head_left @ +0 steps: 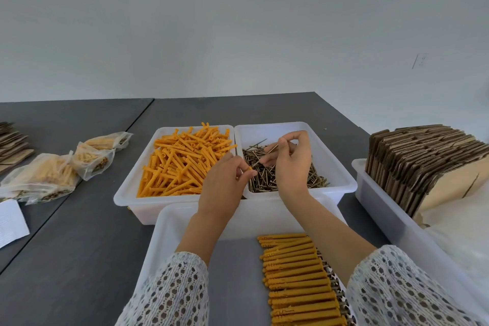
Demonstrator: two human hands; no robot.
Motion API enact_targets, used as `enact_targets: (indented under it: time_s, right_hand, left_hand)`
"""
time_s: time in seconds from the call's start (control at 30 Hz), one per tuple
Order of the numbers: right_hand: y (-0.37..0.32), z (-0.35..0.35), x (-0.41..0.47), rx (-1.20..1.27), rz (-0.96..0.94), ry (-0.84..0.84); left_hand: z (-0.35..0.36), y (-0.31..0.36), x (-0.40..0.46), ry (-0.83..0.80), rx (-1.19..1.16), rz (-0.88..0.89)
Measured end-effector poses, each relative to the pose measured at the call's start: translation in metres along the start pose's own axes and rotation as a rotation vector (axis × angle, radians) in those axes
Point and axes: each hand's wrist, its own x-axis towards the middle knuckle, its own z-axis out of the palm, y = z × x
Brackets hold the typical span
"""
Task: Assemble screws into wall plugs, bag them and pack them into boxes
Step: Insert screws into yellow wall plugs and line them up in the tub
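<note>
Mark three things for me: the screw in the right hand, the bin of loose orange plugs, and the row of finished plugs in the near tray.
screw (270, 150): head view, mid-shaft.
bin of loose orange plugs (127, 194): head view, left rim.
row of finished plugs (296, 272): head view, middle plug's body.

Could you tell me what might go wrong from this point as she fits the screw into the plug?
1. The right hand pinches a thin screw aimed at the small mouth of the orange plug in the left hand; it could miss and prick a finger.
2. Both hands work above the screw bin, so a dropped plug may fall among the screws.
</note>
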Motion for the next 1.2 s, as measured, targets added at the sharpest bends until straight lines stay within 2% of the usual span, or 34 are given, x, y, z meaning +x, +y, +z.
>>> enact_targets:
  time_s: [0.17,0.37,0.57,0.63,0.8,0.9,1.0,1.07,1.13,1.2]
  right_hand:
    - [-0.004,-0.005,0.004,0.075,0.038,0.039]
    - [-0.002,0.004,-0.004,0.043,0.029,-0.145]
    - [-0.006,-0.003,0.004,0.069,-0.007,0.015]
    - [-0.005,-0.006,0.006,0.075,0.015,0.016]
    - [0.0,0.001,0.001,-0.006,0.093,-0.257]
    - [-0.001,-0.003,0.007,-0.039,0.096,-0.333]
    - [0.0,-0.014,0.016,-0.098,0.113,-0.252]
    - [0.006,-0.025,0.025,-0.178,0.155,-0.123]
    - [0.012,-0.036,0.035,-0.2,0.255,0.007]
    - [0.017,-0.045,0.044,-0.159,0.375,0.128]
  left_hand:
    - [0.001,-0.002,0.001,0.004,0.0,-0.006]
    - [0.001,-0.002,0.0,0.004,0.018,0.023]
    - [0.002,-0.001,0.0,0.024,0.002,0.012]
    - [0.003,-0.002,0.0,0.029,-0.003,0.015]
    - [0.004,-0.005,0.0,0.067,0.022,0.022]
    - [0.005,-0.005,-0.002,0.125,0.093,0.037]
    - [0.002,0.002,-0.004,0.195,0.157,0.1]
    - [-0.002,0.012,-0.003,0.204,0.077,0.15]
    - [-0.007,0.03,-0.003,0.142,-0.039,0.189]
    - [-0.009,0.051,-0.004,-0.001,-0.086,0.236]
